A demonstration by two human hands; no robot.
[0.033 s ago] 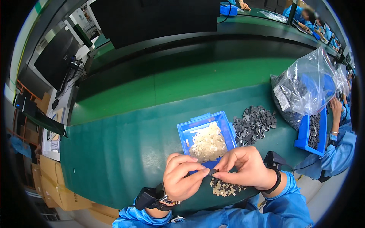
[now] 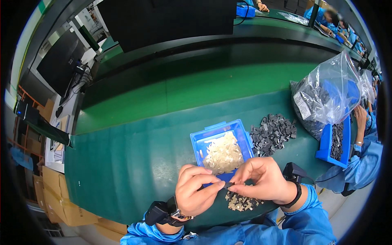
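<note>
Both hands meet just in front of a blue bin (image 2: 248, 143) holding a heap of small cream-coloured pieces (image 2: 223, 153). Between the fingertips is a small flat black piece (image 2: 228, 185), mostly covered by the fingers. My left hand (image 2: 197, 188) pinches it from one side with thumb and forefinger. From the other side my right hand (image 2: 263, 179) grips it, thumb below and forefinger above. Under the right hand lies a pile of small mixed black and cream pieces (image 2: 241, 202), partly hidden. Beyond that hand, right of the bin, loose black pieces (image 2: 272, 134) are heaped on the green table (image 2: 134, 163).
At the right, a clear plastic bag (image 2: 312, 102) of dark pieces leans on a blue bin (image 2: 325, 145) with black pieces inside. A co-worker's hand (image 2: 361, 120) is beside it. A dark panel (image 2: 171, 20) stands at the back; cardboard boxes (image 2: 67, 200) sit at lower left.
</note>
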